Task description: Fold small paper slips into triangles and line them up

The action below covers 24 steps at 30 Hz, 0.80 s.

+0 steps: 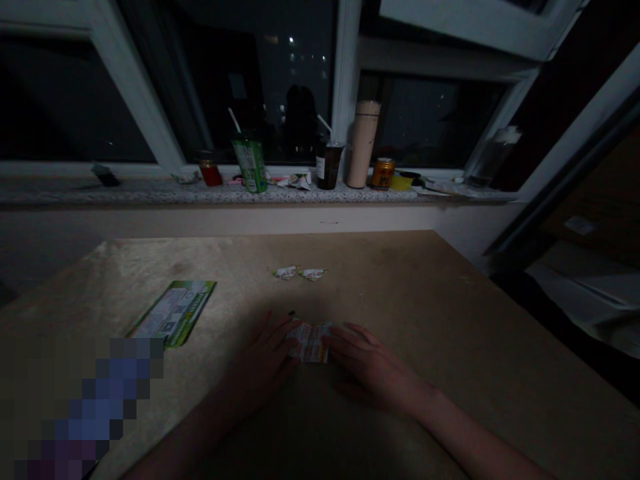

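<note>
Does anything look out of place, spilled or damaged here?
A pixelated patch at lower left looks odd, hiding whatever lies there, up against the green printed packet. Otherwise nothing stands out: no spill shows, and the left hand and right hand touch a small printed sheet on the table.

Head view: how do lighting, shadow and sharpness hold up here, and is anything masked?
Head view: dim overall; dark shadow on the table around the left hand and right hand; print on the paper between them too small and dark to read; lower-left corner masked by coarse pixel blocks; small bright lights in the window glass.
</note>
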Each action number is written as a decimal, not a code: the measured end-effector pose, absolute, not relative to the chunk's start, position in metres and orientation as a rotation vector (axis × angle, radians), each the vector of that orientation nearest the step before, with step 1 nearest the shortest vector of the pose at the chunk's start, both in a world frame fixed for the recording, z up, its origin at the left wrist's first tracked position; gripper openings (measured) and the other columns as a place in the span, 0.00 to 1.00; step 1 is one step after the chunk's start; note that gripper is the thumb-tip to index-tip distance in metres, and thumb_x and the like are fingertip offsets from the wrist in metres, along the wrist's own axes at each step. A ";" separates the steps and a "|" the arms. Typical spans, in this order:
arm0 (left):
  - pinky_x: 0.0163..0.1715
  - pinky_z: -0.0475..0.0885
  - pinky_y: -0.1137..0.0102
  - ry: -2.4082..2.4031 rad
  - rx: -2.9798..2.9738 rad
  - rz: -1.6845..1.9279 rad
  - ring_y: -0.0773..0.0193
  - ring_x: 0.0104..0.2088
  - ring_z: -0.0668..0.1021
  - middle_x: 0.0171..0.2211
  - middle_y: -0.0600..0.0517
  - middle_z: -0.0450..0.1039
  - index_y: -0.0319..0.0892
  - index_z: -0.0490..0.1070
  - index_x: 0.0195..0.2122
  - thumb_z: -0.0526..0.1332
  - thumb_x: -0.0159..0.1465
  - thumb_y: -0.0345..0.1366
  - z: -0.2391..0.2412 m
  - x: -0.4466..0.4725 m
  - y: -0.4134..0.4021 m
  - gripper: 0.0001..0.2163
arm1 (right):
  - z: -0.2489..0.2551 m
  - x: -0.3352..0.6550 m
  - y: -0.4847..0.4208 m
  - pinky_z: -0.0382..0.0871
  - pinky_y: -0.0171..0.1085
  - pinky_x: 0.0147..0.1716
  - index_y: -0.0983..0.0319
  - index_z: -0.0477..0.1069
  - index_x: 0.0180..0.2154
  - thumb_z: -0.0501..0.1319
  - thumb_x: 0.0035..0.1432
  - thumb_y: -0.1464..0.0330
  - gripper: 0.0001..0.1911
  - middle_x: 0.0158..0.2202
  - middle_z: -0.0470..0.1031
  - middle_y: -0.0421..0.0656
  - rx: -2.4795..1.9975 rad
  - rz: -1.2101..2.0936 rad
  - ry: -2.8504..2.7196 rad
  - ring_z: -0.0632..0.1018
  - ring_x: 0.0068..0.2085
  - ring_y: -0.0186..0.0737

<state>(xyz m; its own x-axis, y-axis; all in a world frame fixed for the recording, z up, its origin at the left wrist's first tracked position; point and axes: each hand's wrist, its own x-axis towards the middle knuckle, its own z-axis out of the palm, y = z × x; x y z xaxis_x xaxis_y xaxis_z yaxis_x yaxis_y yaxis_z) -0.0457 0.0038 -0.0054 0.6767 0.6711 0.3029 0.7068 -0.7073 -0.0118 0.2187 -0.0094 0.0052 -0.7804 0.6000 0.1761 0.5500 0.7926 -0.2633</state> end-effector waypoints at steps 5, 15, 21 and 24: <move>0.61 0.51 0.53 -1.118 -2.838 -0.439 0.57 0.57 0.66 0.56 0.47 0.66 0.42 0.63 0.54 0.51 0.66 0.33 -0.013 -0.046 0.004 0.15 | 0.007 0.221 -0.008 0.43 0.50 0.63 0.62 0.54 0.61 0.58 0.60 0.63 0.30 0.60 0.62 0.47 -0.890 0.276 -2.727 0.57 0.63 0.44; 0.60 0.50 0.49 -1.044 -2.990 -0.207 0.51 0.61 0.59 0.63 0.47 0.54 0.49 0.51 0.63 0.53 0.67 0.41 -0.002 -0.047 -0.005 0.24 | 0.007 0.226 -0.006 0.39 0.50 0.64 0.62 0.61 0.57 0.54 0.63 0.62 0.23 0.58 0.65 0.46 -0.890 0.275 -2.741 0.59 0.62 0.43; 0.60 0.46 0.47 -1.041 -3.022 -0.172 0.47 0.63 0.53 0.65 0.47 0.49 0.49 0.45 0.65 0.53 0.66 0.46 -0.004 -0.045 -0.011 0.28 | 0.005 0.226 -0.004 0.44 0.49 0.63 0.60 0.66 0.53 0.54 0.63 0.62 0.18 0.57 0.67 0.46 -0.886 0.243 -2.731 0.63 0.60 0.42; 0.60 0.46 0.50 -1.031 -3.021 -0.213 0.49 0.63 0.54 0.65 0.47 0.49 0.48 0.45 0.66 0.51 0.67 0.47 -0.007 -0.044 -0.013 0.28 | -0.002 0.223 -0.003 0.49 0.47 0.62 0.60 0.68 0.50 0.52 0.65 0.63 0.15 0.55 0.69 0.44 -0.900 0.198 -2.691 0.67 0.57 0.40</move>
<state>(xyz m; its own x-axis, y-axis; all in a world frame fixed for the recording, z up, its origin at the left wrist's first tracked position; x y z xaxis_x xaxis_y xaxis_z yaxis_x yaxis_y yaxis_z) -0.0439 -0.0128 -0.0070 0.7836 0.6120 0.1069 0.6044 -0.7907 0.0974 0.2233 -0.0027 -0.0019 -0.7605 0.6058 0.2338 0.5651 0.7948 -0.2214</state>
